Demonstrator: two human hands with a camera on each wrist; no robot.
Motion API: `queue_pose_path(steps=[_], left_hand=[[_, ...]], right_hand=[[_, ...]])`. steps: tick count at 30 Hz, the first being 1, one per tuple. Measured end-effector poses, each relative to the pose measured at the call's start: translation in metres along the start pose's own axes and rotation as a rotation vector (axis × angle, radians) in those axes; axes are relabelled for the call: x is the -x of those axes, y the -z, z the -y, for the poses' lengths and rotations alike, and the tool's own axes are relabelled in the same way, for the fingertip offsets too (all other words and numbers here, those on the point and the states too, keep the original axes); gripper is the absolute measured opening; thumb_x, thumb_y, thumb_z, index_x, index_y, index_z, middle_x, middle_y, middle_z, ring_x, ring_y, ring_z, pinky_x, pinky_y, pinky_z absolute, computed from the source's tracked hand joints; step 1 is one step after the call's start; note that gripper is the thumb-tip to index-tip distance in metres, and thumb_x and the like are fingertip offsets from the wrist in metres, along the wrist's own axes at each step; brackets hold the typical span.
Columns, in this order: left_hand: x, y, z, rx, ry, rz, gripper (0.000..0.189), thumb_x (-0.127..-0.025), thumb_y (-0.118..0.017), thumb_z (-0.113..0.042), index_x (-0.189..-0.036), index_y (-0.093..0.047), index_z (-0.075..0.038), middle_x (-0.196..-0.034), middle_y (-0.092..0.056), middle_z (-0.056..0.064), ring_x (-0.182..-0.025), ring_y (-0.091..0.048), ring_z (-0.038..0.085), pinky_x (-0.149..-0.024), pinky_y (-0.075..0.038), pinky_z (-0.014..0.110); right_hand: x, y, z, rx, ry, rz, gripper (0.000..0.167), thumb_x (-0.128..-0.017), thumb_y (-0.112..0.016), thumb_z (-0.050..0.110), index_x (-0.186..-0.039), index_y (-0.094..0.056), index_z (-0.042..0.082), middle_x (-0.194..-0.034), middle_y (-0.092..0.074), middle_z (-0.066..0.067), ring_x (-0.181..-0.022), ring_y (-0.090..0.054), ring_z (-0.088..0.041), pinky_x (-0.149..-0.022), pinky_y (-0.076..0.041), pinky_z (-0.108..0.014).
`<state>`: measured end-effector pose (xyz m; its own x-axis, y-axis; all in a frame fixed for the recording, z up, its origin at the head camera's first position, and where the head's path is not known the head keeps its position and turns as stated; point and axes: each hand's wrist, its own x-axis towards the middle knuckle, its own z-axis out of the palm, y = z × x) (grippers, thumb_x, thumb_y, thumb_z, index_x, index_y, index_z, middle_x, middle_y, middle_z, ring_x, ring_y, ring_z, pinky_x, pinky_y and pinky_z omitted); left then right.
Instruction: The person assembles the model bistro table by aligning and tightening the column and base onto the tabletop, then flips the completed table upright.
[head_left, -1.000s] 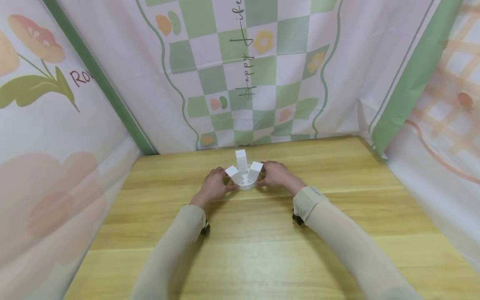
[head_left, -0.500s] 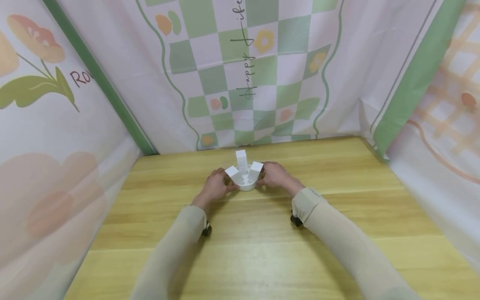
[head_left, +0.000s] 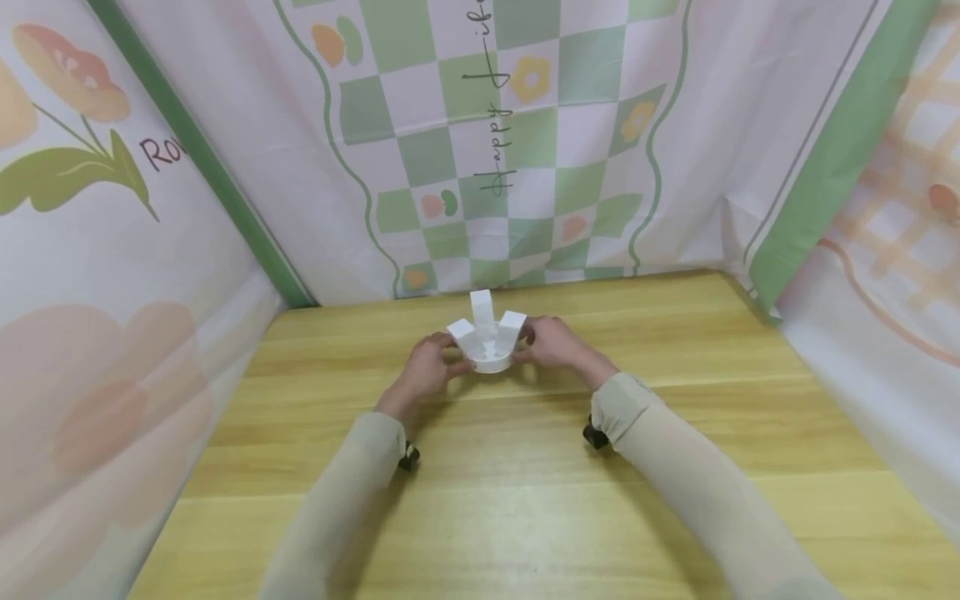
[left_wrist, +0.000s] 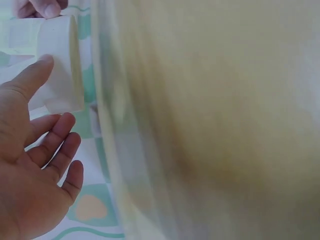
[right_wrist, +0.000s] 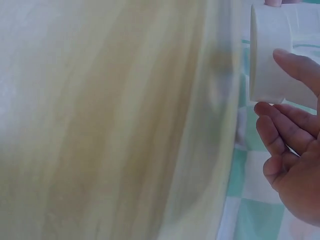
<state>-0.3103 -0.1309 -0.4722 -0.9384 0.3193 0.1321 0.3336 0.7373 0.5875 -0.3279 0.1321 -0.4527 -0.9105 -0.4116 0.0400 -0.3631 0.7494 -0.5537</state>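
A white three-pronged stand (head_left: 491, 364) with a round, ring-like base is near the back of the table, its square-ended prongs pointing up and outward. My left hand (head_left: 423, 367) pinches its left side, and my right hand (head_left: 558, 343) pinches the opposite side. In the left wrist view the thumb lies along the white base (left_wrist: 57, 75), with the fingers curved behind it. The right wrist view likewise has the thumb on the base (right_wrist: 267, 60) and the other fingers of the right hand (right_wrist: 300, 165) curled at its far side. The base appears slightly above the wood.
The wood-grain table (head_left: 495, 500) stretches from the back curtain (head_left: 517, 167) toward me. Printed cloth walls (head_left: 112, 333) enclose it on the left and right. Dark wrist devices (head_left: 408, 457) sit at both sleeve cuffs.
Over the last half second both hands have raised the white stand slightly, and it shows a little higher in the head view. Before that it was held almost still.
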Motion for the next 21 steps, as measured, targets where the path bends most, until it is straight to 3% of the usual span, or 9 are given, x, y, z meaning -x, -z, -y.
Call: queue_pose_path(steps=[7, 14, 21], left_hand=[[-0.001, 0.011, -0.010, 0.023, -0.064, -0.007, 0.052, -0.082, -0.081, -0.037, -0.125, -0.067, -0.010, -0.126, -0.068, 0.010, -0.121, -0.061, 0.031, -0.110, -0.045, 0.049], [-0.003, 0.012, -0.014, 0.026, -0.094, -0.011, 0.053, -0.079, -0.085, -0.026, -0.126, -0.067, -0.011, -0.127, -0.067, 0.011, -0.121, -0.061, 0.031, -0.109, -0.046, 0.048], [-0.005, 0.014, -0.018, 0.006, -0.151, -0.081, 0.044, -0.081, -0.083, -0.018, -0.122, -0.070, -0.007, -0.119, -0.072, 0.012, -0.116, -0.065, 0.032, -0.107, -0.049, 0.046]], right_hand=[[0.009, 0.013, 0.001, -0.050, 0.023, -0.015, 0.041, -0.082, -0.079, 0.035, -0.110, -0.070, 0.006, -0.107, -0.075, -0.013, -0.102, -0.068, -0.033, -0.087, -0.057, -0.045], [0.013, 0.019, -0.004, -0.078, 0.035, -0.030, 0.030, -0.082, -0.079, 0.038, -0.100, -0.075, 0.015, -0.100, -0.077, -0.002, -0.100, -0.068, -0.026, -0.088, -0.055, -0.041], [0.014, 0.026, -0.004, -0.119, 0.053, -0.056, 0.027, -0.085, -0.077, 0.040, -0.102, -0.077, 0.019, -0.099, -0.078, 0.002, -0.095, -0.070, -0.020, -0.084, -0.056, -0.038]])
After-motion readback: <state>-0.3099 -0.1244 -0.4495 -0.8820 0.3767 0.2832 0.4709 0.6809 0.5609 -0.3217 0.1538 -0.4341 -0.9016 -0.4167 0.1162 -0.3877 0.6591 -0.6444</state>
